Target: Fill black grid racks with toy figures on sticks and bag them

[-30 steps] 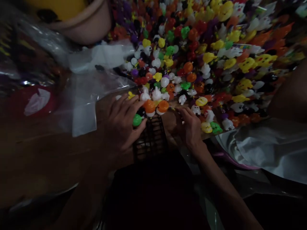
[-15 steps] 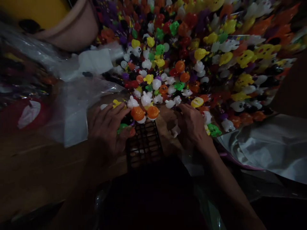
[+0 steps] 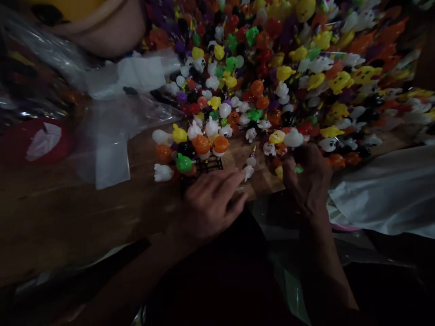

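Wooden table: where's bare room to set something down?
Widest: the table at left, between the clear bag and near edge. Narrower: a strip between the black grid and small white toy. Crowded: the toy heap along the back.

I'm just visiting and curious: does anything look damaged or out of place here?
Nothing looks clearly broken, though it's dim. One white toy lies by the left hand, apart from the crowded toy pile, so it looks a little stray.

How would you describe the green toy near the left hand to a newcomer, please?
From the big toy pile, come down to the black grid beside the left hand. At the grid's left side is the green toy, set apart by colour from the black toy behind and white toy leftward.
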The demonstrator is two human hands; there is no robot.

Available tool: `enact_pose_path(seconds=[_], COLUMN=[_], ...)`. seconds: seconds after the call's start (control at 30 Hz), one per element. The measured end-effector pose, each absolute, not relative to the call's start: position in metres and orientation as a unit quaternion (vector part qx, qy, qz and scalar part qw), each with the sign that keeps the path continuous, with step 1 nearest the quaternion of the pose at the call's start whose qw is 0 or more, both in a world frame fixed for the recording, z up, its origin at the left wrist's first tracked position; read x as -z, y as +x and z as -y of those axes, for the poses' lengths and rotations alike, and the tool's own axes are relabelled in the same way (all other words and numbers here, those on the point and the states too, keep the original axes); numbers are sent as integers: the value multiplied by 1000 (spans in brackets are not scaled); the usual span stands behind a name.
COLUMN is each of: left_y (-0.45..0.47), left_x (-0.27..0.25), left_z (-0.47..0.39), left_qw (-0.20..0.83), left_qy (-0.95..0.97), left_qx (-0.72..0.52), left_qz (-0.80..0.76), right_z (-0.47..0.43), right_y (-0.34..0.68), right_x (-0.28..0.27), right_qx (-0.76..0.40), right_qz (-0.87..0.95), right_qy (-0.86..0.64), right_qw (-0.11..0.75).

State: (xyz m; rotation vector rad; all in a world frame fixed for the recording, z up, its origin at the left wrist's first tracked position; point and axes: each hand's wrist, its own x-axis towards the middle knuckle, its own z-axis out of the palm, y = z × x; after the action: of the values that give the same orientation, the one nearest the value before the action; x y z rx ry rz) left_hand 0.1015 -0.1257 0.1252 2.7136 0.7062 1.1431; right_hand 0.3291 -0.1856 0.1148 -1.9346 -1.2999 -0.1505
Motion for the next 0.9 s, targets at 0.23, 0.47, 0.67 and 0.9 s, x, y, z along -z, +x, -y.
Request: enact_pose_path(seconds=[0.23,0.47,0.67,0.9], left_y=[188,190,116,65], left_x=[-107,-110,-116,-112], left_z=[125,110,140,151], left_qw=[139,152,123,133], left_qy=[901,871,875,896], left_qx=[-66,42,-25,-110], left_qz=[-405,-465,-467,-408], right_z=[211,186,159,146], right_y=[331,328,311,292], right_x=[-96,-87,-45,-69], right_qx=[73,22,-44,-21], right_qz=[451,563,555,652], right_qy=[-781,-730,-749,-686], right_qw=[426,386,359,322])
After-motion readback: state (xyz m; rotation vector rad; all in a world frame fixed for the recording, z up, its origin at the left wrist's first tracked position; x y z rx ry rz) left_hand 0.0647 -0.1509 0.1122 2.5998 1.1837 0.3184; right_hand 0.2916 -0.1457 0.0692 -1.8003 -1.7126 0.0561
